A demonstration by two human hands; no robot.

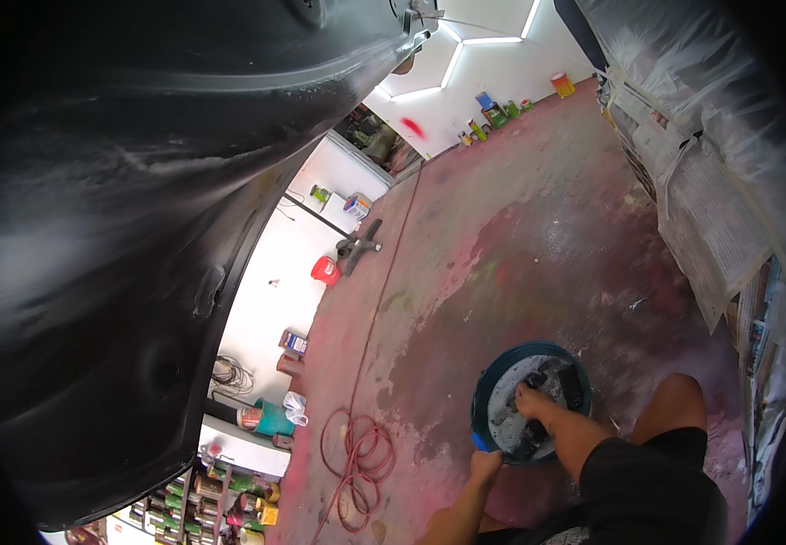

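Observation:
A dark teal round bucket (pixel 478 409) stands on the wet floor in front of me, holding sudsy water (pixel 505 393) with white foam. Dark, blocky shapes (pixel 571 386) show in the suds, too unclear to name. My right hand (pixel 531 401) reaches down into the bucket, fingers curled at the foam; whatever they hold is hidden. At the bucket's near left rim, my left hand (pixel 486 465) is closed on a small blue piece (pixel 479 442), whose kind I cannot make out.
A large black vehicle panel (pixel 111 272) fills the left side. Plastic sheeting and newspaper (pixel 711 209) cover something on the right. A coiled red hose (pixel 357 463) lies on the stained floor. A red bucket (pixel 325 270), a stand (pixel 358 247) and several cans (pixel 493 113) line the walls.

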